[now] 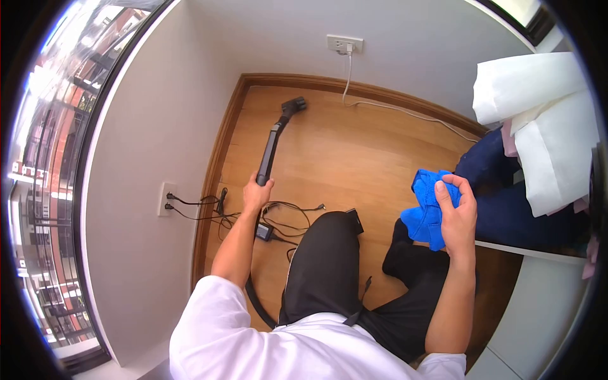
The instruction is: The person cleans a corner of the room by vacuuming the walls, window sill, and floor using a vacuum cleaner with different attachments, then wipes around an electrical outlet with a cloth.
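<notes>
My left hand (258, 193) is wrapped round the black tube of a vacuum cleaner wand (268, 155). The wand slants away from me, and its dark floor nozzle (294, 106) rests on the wooden floor close to the far left corner. A black hose (258, 303) runs from below the hand back beside my leg. On the right, my right hand (457, 212) grips a crumpled bright blue cloth (428, 208) between thumb and fingers, held above the floor near my foot. Part of the cloth is hidden by the hand.
Black cables and a power adapter (264, 232) lie on the floor (354, 152) by the left wall outlet (167, 199). A white cord (405, 109) trails from the far outlet (345, 44). Folded white fabric (551, 145) and dark blue bundles (494, 158) stand at right.
</notes>
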Action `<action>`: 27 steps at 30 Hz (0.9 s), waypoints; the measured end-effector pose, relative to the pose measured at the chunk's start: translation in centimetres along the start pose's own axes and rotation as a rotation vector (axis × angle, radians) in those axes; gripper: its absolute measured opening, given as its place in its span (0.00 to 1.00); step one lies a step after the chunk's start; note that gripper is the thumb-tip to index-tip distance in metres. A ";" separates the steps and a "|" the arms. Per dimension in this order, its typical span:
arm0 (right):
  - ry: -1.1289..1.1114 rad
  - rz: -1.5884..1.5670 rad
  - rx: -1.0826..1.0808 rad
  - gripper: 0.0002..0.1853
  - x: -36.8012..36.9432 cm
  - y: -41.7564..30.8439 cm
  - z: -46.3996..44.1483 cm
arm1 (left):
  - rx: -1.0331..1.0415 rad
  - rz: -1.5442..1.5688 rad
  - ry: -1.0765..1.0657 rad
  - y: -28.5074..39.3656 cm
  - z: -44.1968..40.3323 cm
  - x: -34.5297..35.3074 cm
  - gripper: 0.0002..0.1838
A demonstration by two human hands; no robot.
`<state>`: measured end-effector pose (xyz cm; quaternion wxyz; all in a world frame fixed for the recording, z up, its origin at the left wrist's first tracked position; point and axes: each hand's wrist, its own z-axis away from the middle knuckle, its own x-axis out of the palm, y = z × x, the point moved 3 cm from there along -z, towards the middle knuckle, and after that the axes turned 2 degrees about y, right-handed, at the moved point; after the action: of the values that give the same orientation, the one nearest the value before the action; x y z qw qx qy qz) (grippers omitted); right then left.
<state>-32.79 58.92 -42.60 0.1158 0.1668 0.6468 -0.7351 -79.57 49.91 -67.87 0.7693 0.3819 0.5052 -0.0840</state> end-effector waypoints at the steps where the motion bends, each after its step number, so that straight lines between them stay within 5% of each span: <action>1: -0.012 -0.009 -0.005 0.23 0.3 0.1 0.0 | -0.010 -0.002 0.036 -0.1 -2.3 -0.1 0.40; 5: -0.039 0.041 -0.037 0.23 1.2 -1.3 0.3 | 0.030 0.037 -0.036 0.7 -3.5 -0.4 0.43; 11: -0.015 0.053 -0.041 0.21 1.0 -1.5 0.8 | 0.267 -0.174 -0.506 -1.2 15.0 -4.0 0.38; 18: -0.005 0.041 -0.039 0.21 -0.2 -0.2 3.1 | 0.115 -0.072 -0.271 -3.6 7.9 -7.5 0.38; 22: 0.039 0.119 0.002 0.21 -1.9 0.7 6.3 | 0.010 0.069 -0.178 -4.9 3.5 -3.1 0.40; 27: 0.038 0.335 -0.006 0.29 -4.4 0.4 11.5 | 0.119 -0.116 -0.302 -4.7 11.9 -3.6 0.39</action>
<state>-29.68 47.33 -39.97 0.2250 0.2858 0.6144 -0.7002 -75.18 37.72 -64.86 0.8063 0.3803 0.3992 -0.2143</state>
